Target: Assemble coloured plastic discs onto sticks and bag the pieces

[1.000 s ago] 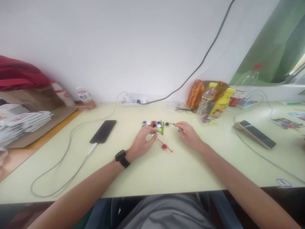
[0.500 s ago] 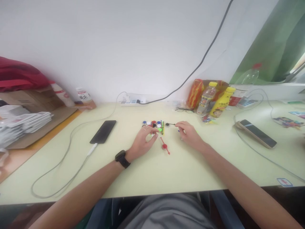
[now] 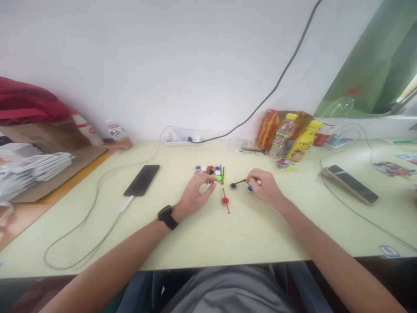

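Observation:
My right hand (image 3: 263, 187) pinches the tip of a black arrow-shaped stick with a disc (image 3: 233, 186) at its far end. Under and beside those fingers lies a blue disc (image 3: 250, 188), partly covered. My left hand (image 3: 196, 192) rests over the near side of a group of small coloured discs (image 3: 211, 168), thumb and fingers apart, partly hiding them. Black and yellow sticks (image 3: 223, 174) lie side by side at the group's right edge. Between my hands is a red arrow-shaped stick with a red disc (image 3: 225, 201) at its middle.
A phone on a cable (image 3: 141, 180) lies to the left, another phone (image 3: 352, 184) to the right. Bottles (image 3: 304, 140), a snack bag (image 3: 266, 128) and glasses (image 3: 252, 151) are at the back. A power strip (image 3: 182, 139) sits by the wall; white trays (image 3: 42, 167) are stacked left.
My right hand has drawn the black arrow-shaped stick nearer to me and slightly right. The red arrow-shaped stick has turned a little. My left hand stays put.

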`<state>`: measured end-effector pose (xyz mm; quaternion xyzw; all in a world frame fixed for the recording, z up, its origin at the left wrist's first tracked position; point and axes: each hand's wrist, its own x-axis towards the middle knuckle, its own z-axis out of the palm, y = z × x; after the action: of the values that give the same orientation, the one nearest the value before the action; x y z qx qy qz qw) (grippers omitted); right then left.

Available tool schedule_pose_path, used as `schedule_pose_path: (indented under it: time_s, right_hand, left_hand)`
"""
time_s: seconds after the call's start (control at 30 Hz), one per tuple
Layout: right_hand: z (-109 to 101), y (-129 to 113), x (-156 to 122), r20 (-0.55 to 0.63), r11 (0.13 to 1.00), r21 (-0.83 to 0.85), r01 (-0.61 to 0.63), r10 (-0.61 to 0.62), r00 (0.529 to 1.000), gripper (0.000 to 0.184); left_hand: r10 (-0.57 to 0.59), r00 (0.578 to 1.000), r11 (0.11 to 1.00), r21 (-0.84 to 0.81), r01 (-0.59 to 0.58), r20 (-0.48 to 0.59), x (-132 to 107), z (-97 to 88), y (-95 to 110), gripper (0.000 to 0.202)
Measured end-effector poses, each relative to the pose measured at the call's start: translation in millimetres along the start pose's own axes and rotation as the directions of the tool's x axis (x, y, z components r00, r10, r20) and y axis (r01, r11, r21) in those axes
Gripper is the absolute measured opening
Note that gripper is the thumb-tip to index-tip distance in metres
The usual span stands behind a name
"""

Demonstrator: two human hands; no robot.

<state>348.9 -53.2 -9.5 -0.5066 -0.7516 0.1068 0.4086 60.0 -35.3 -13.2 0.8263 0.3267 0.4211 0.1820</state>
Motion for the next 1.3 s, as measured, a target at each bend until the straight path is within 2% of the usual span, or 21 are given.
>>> schedule_pose_path:
  time_s: [0.33, 0.53, 0.6, 0.7, 0.77, 0.83, 0.93, 1.0, 1.17, 1.3]
  right_hand:
    - [13.5, -11.4, -2.2, 0.095, 0.991, 0.124, 0.046, -0.058, 0.994, 0.031]
    - [20.8, -18.2, -4.7, 0.212, 0.966, 0.24, 0.099, -0.151, 0.965, 0.031]
    - [21.1, -23.0, -6.4, 0.189, 0.96, 0.262, 0.102, -0.155, 0.97, 0.028]
    - [19.7, -32.6, -9.9, 0.139, 0.956, 0.289, 0.052, -0.096, 0.986, 0.023]
    - [19.2, -40.2, -13.0, 0.185, 0.953, 0.302, 0.019, -0.078, 0.98, 0.023]
    - [20.5, -47.4, -16.2, 0.278, 0.952, 0.304, 0.035, -0.124, 0.953, 0.023]
    - [24.7, -54.1, -19.6, 0.391, 0.955, 0.265, 0.135, -0.234, 0.89, 0.019]
    - [25.4, -54.0, -19.9, 0.411, 0.965, 0.204, 0.167, -0.239, 0.88, 0.013]
    - [7.9, -40.4, -14.8, 0.432, 0.992, -0.035, 0.118, -0.092, 0.897, 0.015]
    - [-13.7, -22.7, -10.9, 0.424, 0.971, -0.234, 0.055, 0.051, 0.904, 0.014]
  left_hand:
    - [-0.004, 1.0, 1.0, 0.012, 0.004, 0.003, -0.1, 0.3, 0.3, 0.015]
    - [0.01, 1.0, 1.0, 0.02, -0.011, 0.026, 0.1, 1.0, -1.3, 0.016]
    - [-0.007, 0.999, 1.0, 0.02, 0.006, 0.051, -0.5, 0.9, -2.7, 0.016]
    - [-0.038, 0.99, 0.999, 0.02, 0.035, 0.133, -1.7, 0.1, -3.7, 0.013]
    - [-0.047, 0.98, 0.999, 0.025, 0.043, 0.195, -2.4, -0.3, -3.5, 0.011]
    - [-0.046, 0.969, 0.999, 0.028, 0.041, 0.241, -2.7, -0.4, -3.2, 0.011]
    - [-0.051, 0.964, 0.999, 0.029, 0.045, 0.261, -2.4, 0.1, -3.4, 0.01]
    - [-0.067, 0.961, 0.998, 0.034, 0.061, 0.268, -2.4, 0.2, -3.5, 0.01]
    - [-0.071, 0.95, 0.997, 0.043, 0.061, 0.304, -4.5, -2.0, 1.0, 0.011]
    - [-0.022, 0.934, 0.999, 0.035, 0.01, 0.358, -6.3, -5.2, 7.3, 0.019]
